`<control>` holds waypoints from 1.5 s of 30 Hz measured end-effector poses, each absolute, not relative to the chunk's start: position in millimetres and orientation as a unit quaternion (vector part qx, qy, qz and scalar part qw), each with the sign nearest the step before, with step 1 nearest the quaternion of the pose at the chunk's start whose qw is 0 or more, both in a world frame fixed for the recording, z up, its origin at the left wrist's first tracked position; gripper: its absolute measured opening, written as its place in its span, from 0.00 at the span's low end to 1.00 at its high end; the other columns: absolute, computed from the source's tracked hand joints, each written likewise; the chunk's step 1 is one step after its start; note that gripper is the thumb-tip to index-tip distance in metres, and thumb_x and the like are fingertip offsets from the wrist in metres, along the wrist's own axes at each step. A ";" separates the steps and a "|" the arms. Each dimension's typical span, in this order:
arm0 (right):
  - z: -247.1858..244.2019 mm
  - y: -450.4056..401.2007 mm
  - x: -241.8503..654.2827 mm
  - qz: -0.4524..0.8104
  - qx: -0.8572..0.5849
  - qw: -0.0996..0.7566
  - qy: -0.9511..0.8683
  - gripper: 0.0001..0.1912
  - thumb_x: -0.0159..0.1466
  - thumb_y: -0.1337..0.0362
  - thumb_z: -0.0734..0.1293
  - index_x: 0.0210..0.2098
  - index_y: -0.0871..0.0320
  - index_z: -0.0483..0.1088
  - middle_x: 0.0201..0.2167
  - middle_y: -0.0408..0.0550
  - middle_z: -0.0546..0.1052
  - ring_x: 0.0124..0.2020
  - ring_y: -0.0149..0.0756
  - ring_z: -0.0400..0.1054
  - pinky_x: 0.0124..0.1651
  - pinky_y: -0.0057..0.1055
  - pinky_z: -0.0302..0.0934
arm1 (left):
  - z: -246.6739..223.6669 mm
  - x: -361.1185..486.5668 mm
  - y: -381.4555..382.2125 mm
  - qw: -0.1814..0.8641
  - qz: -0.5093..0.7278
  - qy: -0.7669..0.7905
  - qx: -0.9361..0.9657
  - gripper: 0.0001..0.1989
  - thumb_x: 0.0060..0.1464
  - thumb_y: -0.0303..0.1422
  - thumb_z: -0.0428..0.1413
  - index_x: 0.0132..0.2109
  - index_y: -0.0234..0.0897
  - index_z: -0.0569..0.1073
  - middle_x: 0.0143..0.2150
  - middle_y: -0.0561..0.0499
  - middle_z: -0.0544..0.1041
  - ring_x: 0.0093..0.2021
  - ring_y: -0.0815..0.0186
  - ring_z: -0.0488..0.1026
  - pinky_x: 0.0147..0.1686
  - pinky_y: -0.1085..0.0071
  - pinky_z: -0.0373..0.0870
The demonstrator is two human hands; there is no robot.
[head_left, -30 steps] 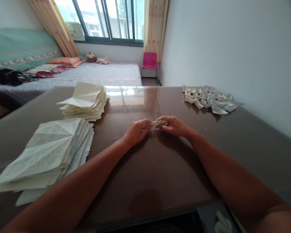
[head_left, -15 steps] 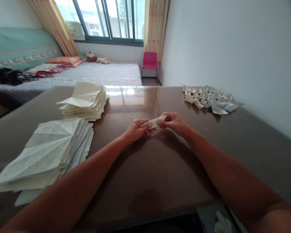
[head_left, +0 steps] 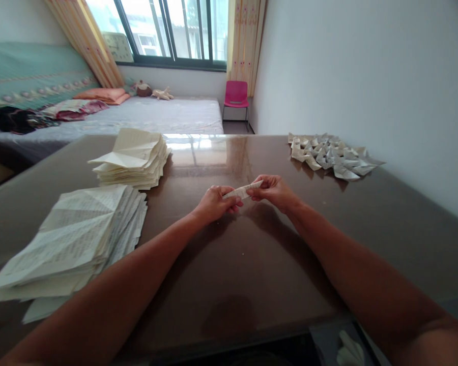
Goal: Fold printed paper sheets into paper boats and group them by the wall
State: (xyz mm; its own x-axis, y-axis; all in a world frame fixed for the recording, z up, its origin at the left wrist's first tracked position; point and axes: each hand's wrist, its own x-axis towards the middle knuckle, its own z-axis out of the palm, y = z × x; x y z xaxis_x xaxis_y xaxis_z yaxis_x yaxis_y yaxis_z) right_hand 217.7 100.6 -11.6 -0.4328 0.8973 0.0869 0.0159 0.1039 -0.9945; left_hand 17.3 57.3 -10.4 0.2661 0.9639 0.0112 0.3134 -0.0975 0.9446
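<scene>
A narrow folded piece of printed paper (head_left: 242, 191) is held just above the brown table, slanting up to the right. My left hand (head_left: 217, 203) pinches its left end between thumb and fingers. My right hand (head_left: 270, 188) grips the other end, and a pointed tip of the paper sticks out over the fingers. Both hands are closed, and the fingers hide parts of the folded paper.
On the glossy table (head_left: 229, 274), a large stack of creased printed sheets (head_left: 76, 229) lies left, with a yellower stack (head_left: 133, 157) behind it. Several folded paper shapes (head_left: 332, 155) sit at right near the wall. Beyond are a bed (head_left: 168, 114) and a pink chair (head_left: 236, 94).
The paper strip looks slightly narrower, and the left fingers have curled in closer beneath it. Both hands stay in nearly the same place.
</scene>
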 end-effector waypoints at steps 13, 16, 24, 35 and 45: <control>-12.7 99.2 216.5 0.398 -0.376 0.301 -0.781 0.16 0.53 0.53 0.72 0.28 0.62 0.77 0.20 0.40 0.70 0.23 0.27 0.59 0.28 0.25 0.52 | -14.0 18.7 52.2 0.334 0.288 0.532 0.723 0.11 0.52 0.34 0.51 0.30 0.35 0.77 0.21 0.54 0.75 0.24 0.70 0.73 0.26 0.77 0.69; -16.6 102.0 217.2 0.329 -0.378 0.311 -0.807 0.14 0.54 0.53 0.71 0.29 0.60 0.78 0.23 0.42 0.72 0.27 0.29 0.62 0.32 0.26 0.56 | -16.1 14.7 56.2 0.346 0.281 0.522 0.727 0.10 0.52 0.36 0.52 0.34 0.35 0.76 0.24 0.54 0.76 0.23 0.71 0.72 0.24 0.78 0.69; -22.9 111.2 232.5 0.297 -0.384 0.221 -0.846 0.21 0.52 0.55 0.73 0.43 0.56 0.77 0.35 0.45 0.76 0.35 0.36 0.68 0.39 0.30 0.61 | -7.9 10.6 60.6 0.482 0.280 0.510 0.656 0.14 0.55 0.40 0.53 0.40 0.33 0.74 0.28 0.50 0.76 0.31 0.67 0.75 0.25 0.75 0.74; -0.6 98.1 230.5 0.146 -0.317 0.241 -0.906 0.07 0.58 0.58 0.70 0.34 0.50 0.78 0.49 0.47 0.74 0.52 0.43 0.63 0.56 0.43 0.55 | -11.3 15.8 57.4 0.405 0.261 0.545 0.686 0.12 0.54 0.34 0.50 0.40 0.35 0.76 0.24 0.53 0.76 0.24 0.70 0.75 0.23 0.78 0.72; -16.8 95.1 211.1 0.099 -0.374 0.174 -0.906 0.09 0.62 0.57 0.66 0.34 0.52 0.77 0.48 0.46 0.76 0.48 0.43 0.65 0.50 0.40 0.58 | -15.5 23.2 56.4 0.171 0.243 0.562 0.772 0.16 0.57 0.41 0.49 0.46 0.42 0.77 0.37 0.51 0.76 0.29 0.69 0.73 0.36 0.74 0.68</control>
State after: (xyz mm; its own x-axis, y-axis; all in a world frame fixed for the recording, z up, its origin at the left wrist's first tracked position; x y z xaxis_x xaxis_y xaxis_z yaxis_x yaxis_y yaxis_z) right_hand 211.1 95.1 -16.8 -0.6598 0.7116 0.2415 0.6424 0.7009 -0.3101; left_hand 23.2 56.4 -15.5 0.2503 0.9507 0.1832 0.7837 -0.3100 0.5382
